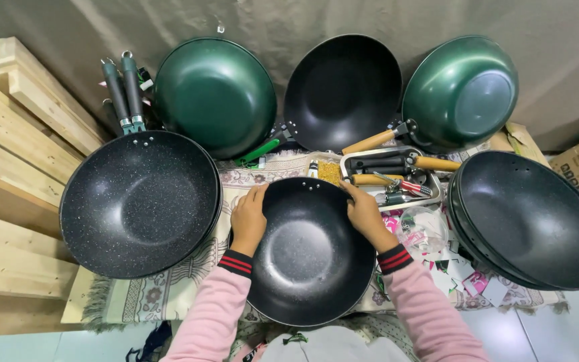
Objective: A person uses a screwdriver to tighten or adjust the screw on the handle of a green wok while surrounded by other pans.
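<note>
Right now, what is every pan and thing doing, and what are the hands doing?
Middle pan: upright, no handle on, held at its rim by both hands.
Left hand: gripping the rim's left side.
Right hand: gripping the rim's right side.
Speckled pan: upright, handle attached.
Left green pan: leaning, bottom showing.
Back black pan: leaning, inside showing.
Right green pan: leaning, bottom showing.
Right pans: stacked.
Tray: holding handles and tools.

Speckled matt black wok point(311, 258); glossy green pans point(214, 94); rough pale wooden planks point(15, 121); woven patterned cloth point(169, 288); shiny metal tray point(430, 194).
</note>
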